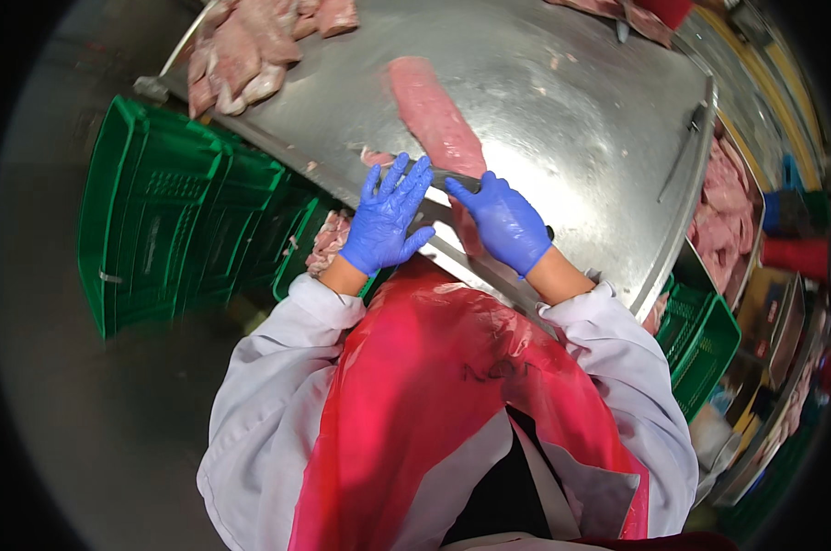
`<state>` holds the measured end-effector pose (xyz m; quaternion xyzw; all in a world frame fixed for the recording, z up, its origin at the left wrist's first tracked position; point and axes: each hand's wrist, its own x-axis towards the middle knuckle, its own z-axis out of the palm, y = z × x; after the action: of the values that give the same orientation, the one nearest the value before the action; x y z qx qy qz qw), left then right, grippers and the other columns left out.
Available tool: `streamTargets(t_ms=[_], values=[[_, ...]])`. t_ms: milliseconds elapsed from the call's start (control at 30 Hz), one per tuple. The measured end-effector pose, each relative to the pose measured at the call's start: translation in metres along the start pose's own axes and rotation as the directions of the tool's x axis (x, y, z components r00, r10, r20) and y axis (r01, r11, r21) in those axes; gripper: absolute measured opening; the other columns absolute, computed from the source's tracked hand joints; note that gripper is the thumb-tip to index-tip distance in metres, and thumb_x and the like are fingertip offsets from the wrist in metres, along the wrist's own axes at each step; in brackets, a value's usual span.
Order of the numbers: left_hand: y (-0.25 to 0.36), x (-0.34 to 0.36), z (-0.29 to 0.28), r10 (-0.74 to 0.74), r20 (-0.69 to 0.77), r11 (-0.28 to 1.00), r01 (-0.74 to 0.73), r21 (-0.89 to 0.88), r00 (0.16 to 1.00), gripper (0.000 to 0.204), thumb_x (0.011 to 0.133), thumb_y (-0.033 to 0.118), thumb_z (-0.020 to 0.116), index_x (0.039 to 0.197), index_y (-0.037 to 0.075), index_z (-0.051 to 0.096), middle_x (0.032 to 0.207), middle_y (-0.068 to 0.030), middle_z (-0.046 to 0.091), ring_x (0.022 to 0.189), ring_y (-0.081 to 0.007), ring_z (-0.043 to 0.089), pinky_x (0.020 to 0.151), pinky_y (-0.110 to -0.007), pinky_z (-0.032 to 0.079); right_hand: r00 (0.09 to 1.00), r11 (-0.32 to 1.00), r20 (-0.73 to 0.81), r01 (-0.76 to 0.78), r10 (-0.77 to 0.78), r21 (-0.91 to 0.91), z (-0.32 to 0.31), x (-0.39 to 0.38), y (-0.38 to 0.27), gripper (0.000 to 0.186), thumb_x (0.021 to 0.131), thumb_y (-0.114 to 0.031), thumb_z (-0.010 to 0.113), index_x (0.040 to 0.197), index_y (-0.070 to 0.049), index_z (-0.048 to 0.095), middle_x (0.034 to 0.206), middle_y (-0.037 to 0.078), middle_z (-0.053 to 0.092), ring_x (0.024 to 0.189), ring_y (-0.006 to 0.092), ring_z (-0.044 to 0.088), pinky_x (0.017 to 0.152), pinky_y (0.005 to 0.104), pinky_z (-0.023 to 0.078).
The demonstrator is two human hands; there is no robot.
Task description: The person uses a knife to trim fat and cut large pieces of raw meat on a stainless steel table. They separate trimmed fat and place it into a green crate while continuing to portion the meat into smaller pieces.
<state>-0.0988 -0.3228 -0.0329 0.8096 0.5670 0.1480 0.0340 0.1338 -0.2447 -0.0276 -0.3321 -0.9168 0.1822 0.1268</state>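
A long pink strip of boneless meat (434,115) lies across the steel table (333,101) in front of me, its near end close to the table edge. My right hand (507,225), in a blue glove, is closed around a knife (449,177), whose dark blade lies across the near part of the strip. A narrower length of meat (468,231) shows between my hands, beyond the blade. My left hand (383,220), also gloved in blue, has its fingers spread beside the blade tip. Just past its fingertips sits a small meat scrap (376,158).
Large meat cuts (241,55) are heaped at the far left. Green crates (176,211) stand on the left, and another holding meat pieces (330,241) is under the table edge. At right are a thin rod (680,156), a meat-filled tray (723,216) and a green crate (705,344).
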Motion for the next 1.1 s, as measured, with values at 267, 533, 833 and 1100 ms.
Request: streamTargets(t_ms=[267, 533, 833, 1100], values=[[-0.092, -0.138, 0.019, -0.435, -0.021, 0.884, 0.431, 0.18, 0.9, 0.08, 0.091, 0.05, 0.06, 0.155, 0.009, 0.036, 0.162, -0.0119, 0.033, 0.152, -0.0362, 0.022, 0.121, -0.059, 0.012, 0.934, 0.932, 0.043, 0.358, -0.356, -0.059, 0.035, 0.054, -0.054, 0.033, 0.092, -0.012, 0.053, 0.123, -0.006, 0.063, 0.096, 0.022, 0.058, 0.081, 0.0376, 0.064, 0.067, 0.0464, 0.054], [-0.195, -0.268, 0.058, -0.681, -0.185, 0.699, 0.705, 0.122, 0.708, 0.075, 0.097, 0.042, 0.059, 0.156, 0.005, 0.03, 0.162, -0.0177, 0.03, 0.151, -0.0388, 0.024, 0.12, -0.055, 0.018, 0.98, 0.995, 0.2, -0.001, -0.019, 0.097, 0.037, 0.028, 0.025, 0.038, 0.096, -0.014, 0.057, 0.134, -0.011, 0.06, 0.095, 0.022, 0.061, 0.082, 0.037, 0.065, 0.073, 0.045, 0.053], [-0.273, 0.062, 0.064, -0.004, 0.226, 0.981, -0.041, 0.192, 0.974, 0.097, 0.077, 0.023, 0.077, 0.158, 0.014, 0.024, 0.164, -0.0194, 0.023, 0.146, -0.0388, 0.032, 0.118, -0.049, 0.03, 0.597, -0.16, 0.241, -0.187, 0.765, 0.969, 0.174, 0.107, -0.012, 0.019, 0.1, -0.015, 0.054, 0.111, -0.004, 0.045, 0.083, 0.009, 0.061, 0.06, 0.0137, 0.055, 0.054, 0.0288, 0.049], [-0.2, 0.279, 0.13, 0.231, 0.746, 0.937, -0.35, 0.003, 0.625, 0.113, 0.047, 0.019, 0.089, 0.15, 0.016, 0.042, 0.15, -0.0178, 0.047, 0.135, -0.0358, 0.049, 0.109, -0.045, 0.042, 0.385, 0.216, -0.035, -0.437, 0.922, 0.873, 0.179, 0.075, 0.03, 0.014, 0.099, -0.012, 0.053, 0.107, -0.001, 0.048, 0.073, 0.01, 0.064, 0.056, 0.0166, 0.061, 0.052, 0.0319, 0.05]])
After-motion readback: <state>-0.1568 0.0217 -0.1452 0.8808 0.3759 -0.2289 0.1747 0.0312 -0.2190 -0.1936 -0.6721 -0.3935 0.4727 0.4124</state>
